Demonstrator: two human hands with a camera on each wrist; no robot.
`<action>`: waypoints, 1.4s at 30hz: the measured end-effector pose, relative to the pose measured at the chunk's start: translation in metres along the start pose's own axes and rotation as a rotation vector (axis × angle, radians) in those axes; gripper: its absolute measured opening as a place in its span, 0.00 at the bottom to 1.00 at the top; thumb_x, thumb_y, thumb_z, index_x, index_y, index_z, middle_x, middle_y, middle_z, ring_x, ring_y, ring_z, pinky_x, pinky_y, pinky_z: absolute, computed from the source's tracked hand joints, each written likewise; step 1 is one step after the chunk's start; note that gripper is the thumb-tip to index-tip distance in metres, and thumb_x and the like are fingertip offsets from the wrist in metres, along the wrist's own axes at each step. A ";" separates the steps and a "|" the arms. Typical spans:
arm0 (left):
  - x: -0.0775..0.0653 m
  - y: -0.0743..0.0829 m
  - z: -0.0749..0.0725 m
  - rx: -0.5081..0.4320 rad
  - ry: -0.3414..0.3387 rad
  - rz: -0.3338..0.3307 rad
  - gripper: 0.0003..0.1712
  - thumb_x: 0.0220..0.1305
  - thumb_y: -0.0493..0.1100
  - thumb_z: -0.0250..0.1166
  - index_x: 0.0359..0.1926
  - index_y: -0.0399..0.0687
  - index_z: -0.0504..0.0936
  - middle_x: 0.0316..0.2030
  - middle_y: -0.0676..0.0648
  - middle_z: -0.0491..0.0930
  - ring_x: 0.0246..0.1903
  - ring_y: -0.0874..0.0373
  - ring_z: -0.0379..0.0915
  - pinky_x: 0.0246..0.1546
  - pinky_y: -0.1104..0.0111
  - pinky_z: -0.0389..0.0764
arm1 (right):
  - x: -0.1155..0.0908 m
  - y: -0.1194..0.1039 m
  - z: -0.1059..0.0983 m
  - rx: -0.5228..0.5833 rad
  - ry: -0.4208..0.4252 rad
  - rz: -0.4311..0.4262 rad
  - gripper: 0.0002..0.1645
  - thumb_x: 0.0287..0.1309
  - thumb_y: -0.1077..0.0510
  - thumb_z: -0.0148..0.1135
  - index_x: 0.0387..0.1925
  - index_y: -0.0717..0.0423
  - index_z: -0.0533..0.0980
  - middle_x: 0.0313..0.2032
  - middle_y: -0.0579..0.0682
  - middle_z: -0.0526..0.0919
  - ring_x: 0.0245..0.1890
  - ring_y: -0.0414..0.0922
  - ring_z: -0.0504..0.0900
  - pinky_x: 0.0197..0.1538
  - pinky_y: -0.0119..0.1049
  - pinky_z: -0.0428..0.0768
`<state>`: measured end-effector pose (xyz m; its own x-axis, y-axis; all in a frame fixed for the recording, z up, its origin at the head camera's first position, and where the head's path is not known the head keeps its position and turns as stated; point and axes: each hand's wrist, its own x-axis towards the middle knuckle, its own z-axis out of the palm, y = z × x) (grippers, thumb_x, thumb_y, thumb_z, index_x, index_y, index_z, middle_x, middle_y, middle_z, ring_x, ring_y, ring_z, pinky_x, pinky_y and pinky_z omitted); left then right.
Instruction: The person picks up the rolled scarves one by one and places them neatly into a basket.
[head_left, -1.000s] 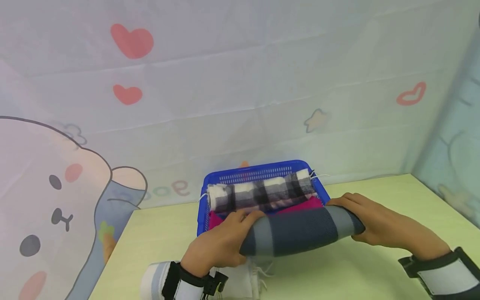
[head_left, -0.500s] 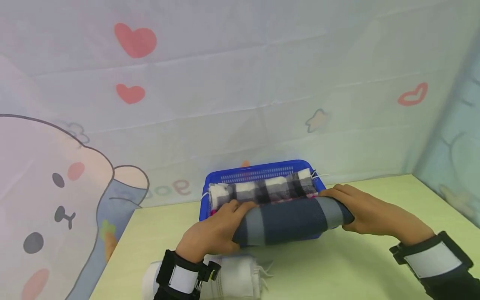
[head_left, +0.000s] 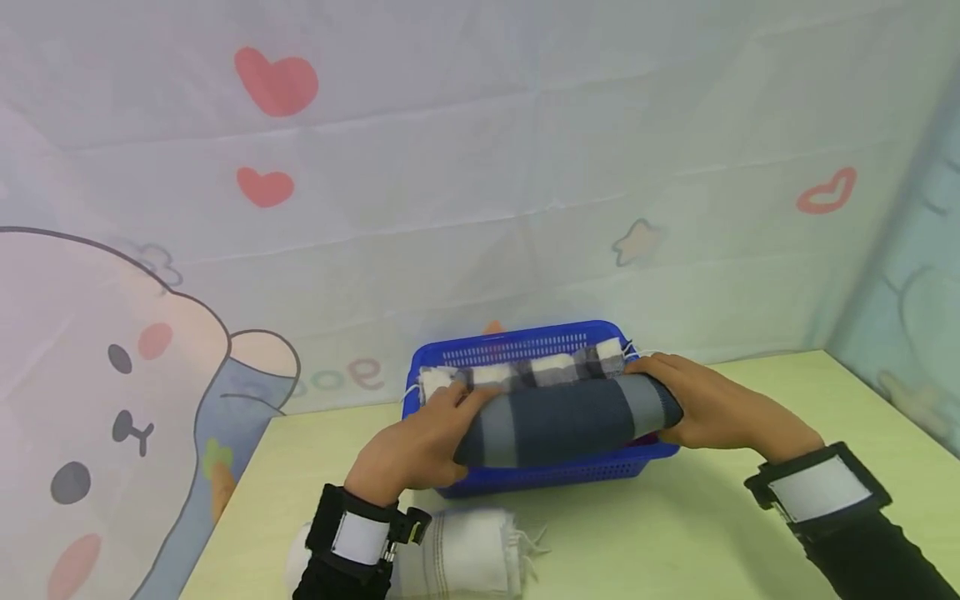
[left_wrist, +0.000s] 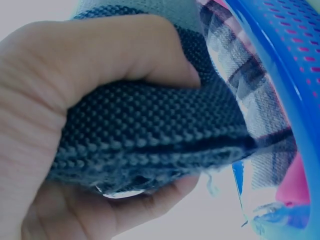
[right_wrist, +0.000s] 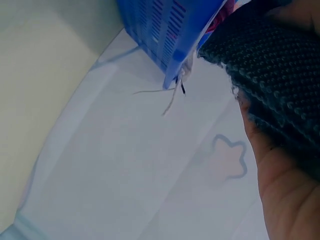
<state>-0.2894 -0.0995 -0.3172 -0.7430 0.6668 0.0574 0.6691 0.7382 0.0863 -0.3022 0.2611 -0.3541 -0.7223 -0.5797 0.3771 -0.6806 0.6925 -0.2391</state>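
While the left hand (head_left: 411, 446) and the right hand (head_left: 720, 410) are gripping its two ends, a dark blue roll of cloth (head_left: 570, 423) is being held over a blue basket (head_left: 547, 478).
The left thumb is pressing on top with fingers curling underneath; the right hand is clasping the other end. Behind the roll, a checked cloth (head_left: 555, 367) is lying inside the basket. In front of the basket, a white fringed cloth (head_left: 472, 550) is resting on the table (head_left: 637, 533), partly hidden by the left arm (head_left: 352, 558).

PASSAGE: tabletop (head_left: 645, 533) between white roll (head_left: 480, 552) and right sleeve (head_left: 870, 550) | BLOCKED: blue basket (head_left: 555, 477), front by overhanging navy roll (head_left: 570, 421), rear by 1 plaid roll (head_left: 553, 367)
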 end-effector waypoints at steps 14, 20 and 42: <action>0.010 -0.016 0.006 0.019 0.042 0.008 0.53 0.46 0.43 0.73 0.70 0.58 0.53 0.54 0.44 0.64 0.48 0.54 0.64 0.43 0.60 0.78 | 0.017 0.013 0.009 -0.002 0.007 0.042 0.45 0.28 0.62 0.77 0.55 0.52 0.68 0.47 0.55 0.75 0.43 0.51 0.73 0.39 0.51 0.79; 0.019 -0.018 0.002 0.052 0.049 0.000 0.52 0.46 0.43 0.73 0.70 0.59 0.53 0.51 0.45 0.65 0.47 0.55 0.65 0.40 0.62 0.79 | 0.022 0.020 0.008 0.010 0.019 0.033 0.44 0.28 0.65 0.75 0.54 0.52 0.68 0.45 0.55 0.75 0.42 0.51 0.73 0.39 0.51 0.78; 0.050 -0.044 -0.003 0.016 0.052 -0.010 0.51 0.45 0.43 0.73 0.68 0.62 0.56 0.52 0.45 0.66 0.50 0.53 0.63 0.42 0.58 0.77 | 0.050 0.048 0.007 0.080 0.046 0.043 0.45 0.25 0.59 0.80 0.53 0.51 0.71 0.43 0.51 0.77 0.41 0.48 0.74 0.40 0.50 0.77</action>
<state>-0.3562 -0.0985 -0.3146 -0.7493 0.6533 0.1087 0.6614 0.7467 0.0709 -0.3719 0.2626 -0.3530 -0.7459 -0.5286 0.4052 -0.6580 0.6789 -0.3257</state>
